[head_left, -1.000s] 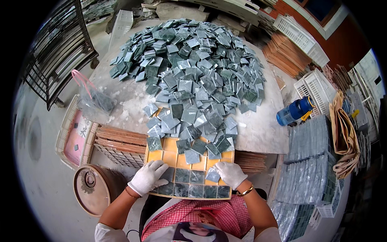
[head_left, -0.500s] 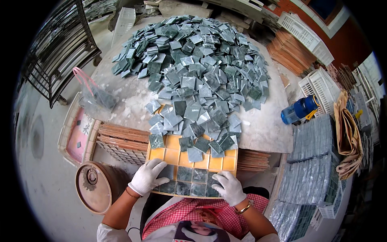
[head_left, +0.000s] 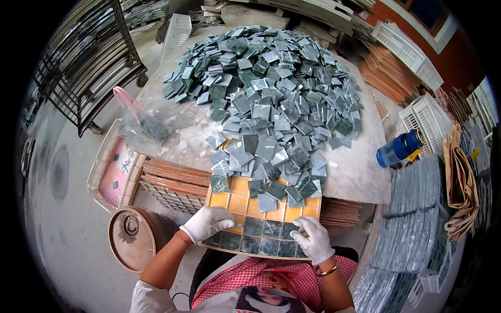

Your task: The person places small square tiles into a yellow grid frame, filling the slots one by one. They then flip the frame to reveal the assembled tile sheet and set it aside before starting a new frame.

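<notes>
A yellow grid tray [head_left: 237, 201] lies at the near edge of the table, its nearest rows filled with square green stone tiles [head_left: 250, 244]. My left hand [head_left: 209, 224], in a white glove, is over the tray's left side with fingers and thumb pinched together. A tile seems to be held edge-on at its fingertips, over a bare yellow cell. At the tray's right side my gloved right hand [head_left: 314, 242] has its fingers curled in over the tiles; what they grip is hidden. Several loose tiles [head_left: 267, 202] cover the tray's far part.
A large heap of tiles [head_left: 282, 94] covers the table [head_left: 355, 172]. A blue bottle [head_left: 399, 148] and stacked tile sheets [head_left: 402, 229] are at right. To the left are a plastic bag [head_left: 143, 128], a crate [head_left: 99, 172], a brown drum [head_left: 130, 237] and a wheeled rack [head_left: 88, 73].
The whole view has shifted, so the scene sits farther right. My left fingers have closed together, and the grey tile that lay beneath them no longer covers its cell. My right fingers have curled more.
</notes>
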`<move>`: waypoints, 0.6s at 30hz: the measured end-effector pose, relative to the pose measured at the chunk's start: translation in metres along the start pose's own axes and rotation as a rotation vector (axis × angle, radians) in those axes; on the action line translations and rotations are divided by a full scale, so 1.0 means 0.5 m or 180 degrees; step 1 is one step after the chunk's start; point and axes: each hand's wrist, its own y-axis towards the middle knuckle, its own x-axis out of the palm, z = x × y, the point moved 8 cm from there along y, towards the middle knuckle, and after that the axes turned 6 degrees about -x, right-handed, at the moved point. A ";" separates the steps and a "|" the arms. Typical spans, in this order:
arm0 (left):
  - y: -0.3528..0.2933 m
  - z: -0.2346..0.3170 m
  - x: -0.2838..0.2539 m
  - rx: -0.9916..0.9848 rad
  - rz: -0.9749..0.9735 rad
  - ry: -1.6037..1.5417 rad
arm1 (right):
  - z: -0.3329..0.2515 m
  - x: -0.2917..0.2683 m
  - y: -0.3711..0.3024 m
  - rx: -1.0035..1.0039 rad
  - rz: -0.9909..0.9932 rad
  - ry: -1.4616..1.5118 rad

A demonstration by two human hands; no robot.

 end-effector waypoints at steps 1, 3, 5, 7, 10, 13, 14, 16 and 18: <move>0.016 0.006 -0.007 0.0115 0.0124 0.0187 | 0.002 0.008 0.002 -0.0061 -0.0032 -0.0022; 0.045 0.025 -0.011 0.0337 0.0373 0.0559 | 0.007 0.027 0.005 -0.0181 -0.0103 -0.0067; 0.064 0.018 -0.004 0.0348 0.0449 0.0536 | -0.006 0.039 0.019 -0.0197 -0.0161 -0.0047; 0.071 0.033 0.004 0.0897 0.0527 0.0743 | -0.009 0.048 0.032 -0.0276 -0.0131 -0.0056; 0.053 0.009 0.007 0.0051 0.0415 0.0916 | -0.011 0.051 0.055 -0.0492 0.0114 -0.0464; 0.028 0.013 0.021 -0.0152 0.0457 0.1150 | -0.022 0.068 0.077 -0.0267 0.0227 -0.1163; 0.024 0.024 0.018 -0.0207 0.0494 0.1234 | -0.028 0.077 0.082 -0.0140 0.0257 -0.1395; 0.012 0.039 0.016 -0.0304 0.0445 0.1377 | -0.038 0.100 0.091 -0.0238 0.0492 -0.1843; -0.006 0.048 0.019 -0.0190 0.0578 0.1394 | -0.046 0.114 0.103 0.0034 0.0479 -0.2087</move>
